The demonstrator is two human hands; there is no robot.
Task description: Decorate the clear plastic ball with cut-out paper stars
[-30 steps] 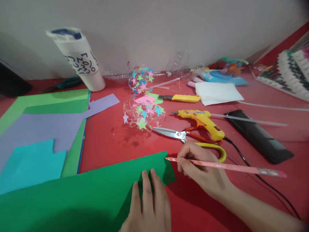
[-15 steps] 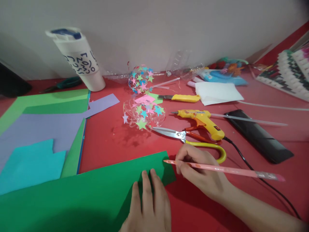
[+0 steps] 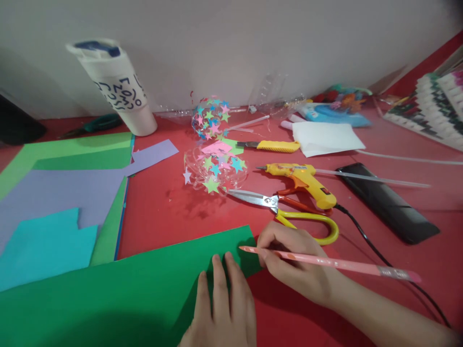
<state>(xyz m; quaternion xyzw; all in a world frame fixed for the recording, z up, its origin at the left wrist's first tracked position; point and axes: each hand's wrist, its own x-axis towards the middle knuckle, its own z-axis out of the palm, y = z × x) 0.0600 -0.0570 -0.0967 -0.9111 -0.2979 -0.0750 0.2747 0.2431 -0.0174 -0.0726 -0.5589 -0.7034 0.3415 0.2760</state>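
In the head view, the green sheet lies along the near side of the red table, its narrow right end between the two hands and its upper left edge overlapping the cyan paper. The left hand rests palm down on it, the grip spread, three fingers pointing away from the person and holding nothing. The right hand is beside that end, its grip pinching the pink pencil close to the point; the pencil's tip is over the sheet, though whether it touches cannot be told. The pencil's eraser end crosses in front of the black cord of the yellow glue gun.

The sheet could slip or swivel under the tip if the left hand presses too lightly, since the fingers sit a little in from the end. A line might wander, as no ruler guides the pencil. The scissors lie just behind the right hand with the blades parted, so a careless backward reach could knock them or meet an edge. The cord might also be snagged by the forearm, dragging the glue gun toward the scissors.
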